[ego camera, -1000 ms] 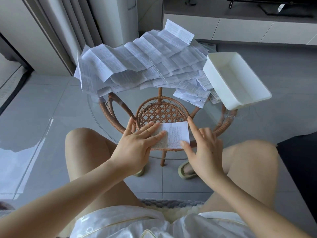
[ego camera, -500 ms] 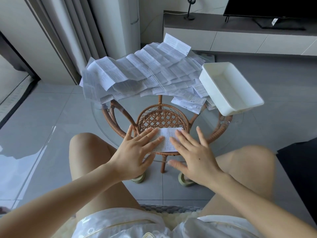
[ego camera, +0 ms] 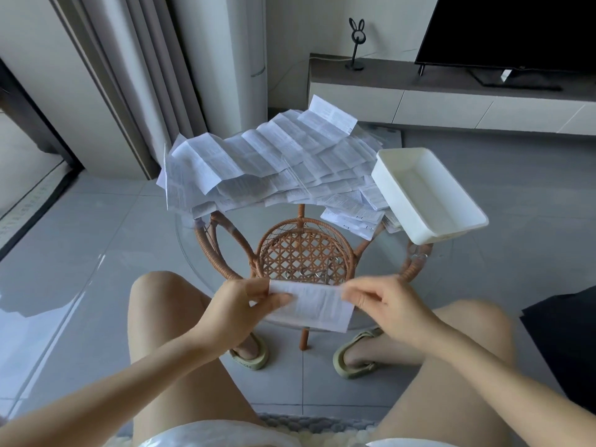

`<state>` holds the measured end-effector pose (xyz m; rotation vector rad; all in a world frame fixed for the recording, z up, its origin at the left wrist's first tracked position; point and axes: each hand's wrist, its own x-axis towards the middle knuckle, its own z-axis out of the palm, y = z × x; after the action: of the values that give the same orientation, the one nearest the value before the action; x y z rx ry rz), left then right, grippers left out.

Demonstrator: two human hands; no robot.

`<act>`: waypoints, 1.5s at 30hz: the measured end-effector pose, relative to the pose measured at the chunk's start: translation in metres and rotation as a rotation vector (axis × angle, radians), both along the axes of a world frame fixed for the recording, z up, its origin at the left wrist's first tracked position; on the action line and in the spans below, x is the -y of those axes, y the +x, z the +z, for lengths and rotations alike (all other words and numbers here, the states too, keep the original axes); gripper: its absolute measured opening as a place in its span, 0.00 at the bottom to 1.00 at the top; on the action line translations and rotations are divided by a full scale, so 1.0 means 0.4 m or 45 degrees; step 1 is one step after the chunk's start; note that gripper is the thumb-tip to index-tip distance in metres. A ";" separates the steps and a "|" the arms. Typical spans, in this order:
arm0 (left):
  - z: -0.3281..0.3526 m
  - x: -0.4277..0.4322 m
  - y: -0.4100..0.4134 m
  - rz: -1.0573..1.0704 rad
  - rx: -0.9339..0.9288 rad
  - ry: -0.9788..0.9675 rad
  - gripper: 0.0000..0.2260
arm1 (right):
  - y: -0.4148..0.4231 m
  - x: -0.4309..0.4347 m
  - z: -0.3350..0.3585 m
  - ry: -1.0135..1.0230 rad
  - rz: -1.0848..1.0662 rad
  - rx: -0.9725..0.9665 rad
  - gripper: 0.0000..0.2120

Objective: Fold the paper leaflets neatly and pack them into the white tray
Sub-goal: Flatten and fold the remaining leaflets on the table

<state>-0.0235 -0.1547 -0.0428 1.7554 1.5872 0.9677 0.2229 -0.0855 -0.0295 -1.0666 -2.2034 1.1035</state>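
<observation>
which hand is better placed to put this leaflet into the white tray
Right. The right hand pinches the leaflet at its right end, and the white tray sits far right; the left hand would likely have to cross over.

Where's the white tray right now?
In the head view, the white tray sits on the right side of the glass table, just right of the leaflet pile and beyond the right hand.

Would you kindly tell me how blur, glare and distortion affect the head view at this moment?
Head view: the left hand, the right hand and the held leaflet are slightly motion-blurred, its print unreadable; bright reflections glare on the glossy floor at left; the wide-angle lens slants the curtain verticals.
</observation>
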 end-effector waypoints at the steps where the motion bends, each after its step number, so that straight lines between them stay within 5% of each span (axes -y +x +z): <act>1: 0.016 -0.008 0.013 0.117 0.111 -0.100 0.22 | -0.009 -0.023 0.010 -0.022 -0.105 -0.048 0.16; 4: 0.052 -0.069 0.026 0.309 0.260 -0.249 0.16 | -0.039 -0.134 0.029 0.575 -0.433 0.239 0.16; 9: 0.049 -0.130 -0.004 0.438 0.293 -0.505 0.02 | -0.088 -0.253 0.015 0.535 -0.267 1.032 0.30; 15: 0.040 -0.162 -0.043 0.500 0.386 -0.777 0.05 | -0.106 -0.219 -0.059 0.950 -0.101 1.315 0.11; 20: 0.029 -0.213 -0.050 0.559 0.431 -0.858 0.08 | -0.072 -0.156 -0.073 1.045 -0.104 0.989 0.18; 23: 0.036 -0.236 -0.052 0.577 0.365 -0.850 0.07 | -0.033 -0.114 -0.070 0.969 -0.140 0.825 0.08; 27: 0.053 -0.243 -0.090 0.641 0.302 -0.809 0.05 | 0.032 -0.027 -0.084 0.942 -0.054 0.754 0.28; 32: 0.050 -0.242 -0.116 0.705 0.446 -0.788 0.15 | 0.090 -0.006 -0.080 1.204 0.262 0.742 0.30; 36: 0.036 -0.238 -0.086 0.655 0.546 -0.819 0.13 | 0.114 -0.014 -0.066 1.260 0.407 0.616 0.13; 39: 0.027 -0.237 -0.057 0.651 0.600 -0.819 0.11 | 0.121 -0.023 -0.028 1.080 0.159 0.288 0.13; 42: 0.026 -0.242 -0.018 0.623 0.670 -0.830 0.07 | 0.071 -0.038 0.012 1.251 -0.315 0.123 0.11; 45: 0.026 -0.260 0.028 0.594 0.739 -0.866 0.08 | -0.017 -0.060 -0.031 1.433 -0.226 0.178 0.10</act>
<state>-0.0122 -0.0506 -0.0323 0.5869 1.6687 0.8774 0.2161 -0.0616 -0.0419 -0.7627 -2.2167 -0.3423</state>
